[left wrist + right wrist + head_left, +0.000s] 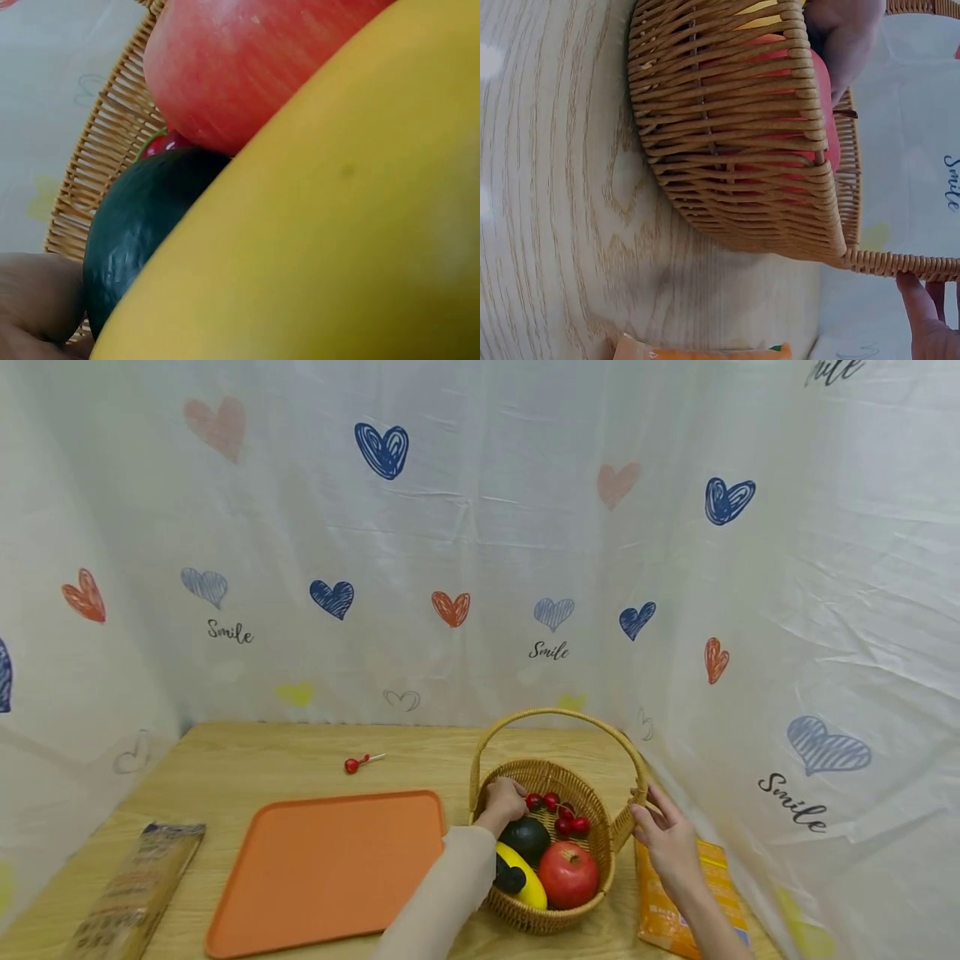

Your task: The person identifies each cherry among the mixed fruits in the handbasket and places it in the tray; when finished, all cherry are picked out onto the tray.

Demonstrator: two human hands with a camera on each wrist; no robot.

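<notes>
A wicker basket stands on the table with an arched handle. My left hand reaches inside its left side, fingertips hidden; whether they hold anything I cannot tell. Close to that hand lie a dark green avocado and several red cherries. Nearer me in the basket are a curved yellow fruit and a large red round fruit. With my right hand I grip the handle's right base, fingers behind it and thumb in front, as the right wrist view also shows.
Left of the basket lies an orange tray. A red lollipop is behind the tray, and a brown long packet lies at far left. An orange packet sits under my right forearm. Printed curtains enclose the table.
</notes>
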